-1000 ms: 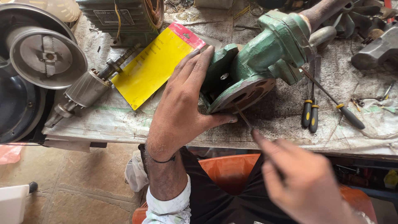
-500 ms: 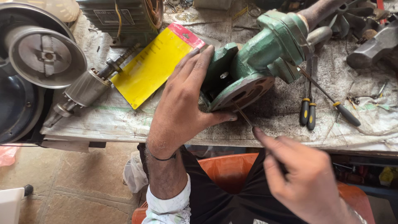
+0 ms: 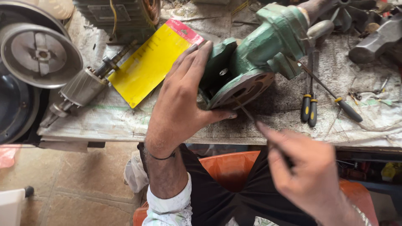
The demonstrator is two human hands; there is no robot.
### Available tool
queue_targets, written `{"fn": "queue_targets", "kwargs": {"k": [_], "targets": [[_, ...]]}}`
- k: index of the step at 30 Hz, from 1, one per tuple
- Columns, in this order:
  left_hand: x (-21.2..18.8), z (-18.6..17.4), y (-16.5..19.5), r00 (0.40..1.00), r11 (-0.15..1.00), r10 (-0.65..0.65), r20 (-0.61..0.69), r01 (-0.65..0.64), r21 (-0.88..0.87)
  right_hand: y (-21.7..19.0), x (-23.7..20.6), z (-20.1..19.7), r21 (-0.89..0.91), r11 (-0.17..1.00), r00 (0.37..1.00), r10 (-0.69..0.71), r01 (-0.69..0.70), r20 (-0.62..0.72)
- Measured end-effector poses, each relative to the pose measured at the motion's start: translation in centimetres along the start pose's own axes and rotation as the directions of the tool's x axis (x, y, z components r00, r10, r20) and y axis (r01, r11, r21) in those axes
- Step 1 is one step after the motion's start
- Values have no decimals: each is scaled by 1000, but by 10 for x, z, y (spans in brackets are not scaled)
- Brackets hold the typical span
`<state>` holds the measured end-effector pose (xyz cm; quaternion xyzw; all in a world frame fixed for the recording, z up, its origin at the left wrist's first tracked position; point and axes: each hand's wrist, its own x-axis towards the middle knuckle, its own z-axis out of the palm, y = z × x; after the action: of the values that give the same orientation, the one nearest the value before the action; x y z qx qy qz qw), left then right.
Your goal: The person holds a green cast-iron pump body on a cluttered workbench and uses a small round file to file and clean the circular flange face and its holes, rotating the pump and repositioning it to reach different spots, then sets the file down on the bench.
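Orange plastic seat [image 3: 228,167] lies nearest the camera, under the person's dark-clothed lap. Right hand [image 3: 307,175] sits at the near edge of the bench, fingers pinched narrow around a thin metal tool [image 3: 247,112]; only the slim shaft shows, the handle is hidden in the fist. The shaft runs up and to the left, its tip at the round rusty flange face [image 3: 243,88] of the green cast-metal pump housing [image 3: 268,50]. The housing therefore lies ahead and left of the right hand, its long axis slanting from near-left to far-right across the cloth-covered workbench [image 3: 125,121]. Left hand [image 3: 182,102] is the nearer one to the housing: spread wide, palm pressed on its left side, thumb hooked beneath the flange rim. Just beside that hand lies a yellow card with a red end [image 3: 148,67]. Farther right, black-and-yellow-handled screwdrivers [image 3: 309,106] rest on the bench. Far left: a grey motor rotor [image 3: 81,88] and a round metal end cover [image 3: 39,54].
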<state>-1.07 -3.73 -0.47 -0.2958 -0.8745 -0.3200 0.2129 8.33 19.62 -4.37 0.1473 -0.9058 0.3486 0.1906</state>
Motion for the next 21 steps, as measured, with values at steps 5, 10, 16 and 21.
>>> {"fn": "queue_targets", "kwargs": {"k": [5,10,16,21], "targets": [[1,1,0,1000,1000,24,-4,-24,3,9,-6,-10,-51,985,986,-166,166,-9],[2,1,-1,999,999,32,2,-32,-7,46,-19,-45,-117,986,977,98,-122,-190],[3,3,4,1000,1000,26,2,-26,-13,101,-4,-65,-569,812,960,-38,-131,-276],[4,3,8,1000,1000,-12,21,13,-22,84,14,-61,-511,858,989,-117,56,-89]]}}
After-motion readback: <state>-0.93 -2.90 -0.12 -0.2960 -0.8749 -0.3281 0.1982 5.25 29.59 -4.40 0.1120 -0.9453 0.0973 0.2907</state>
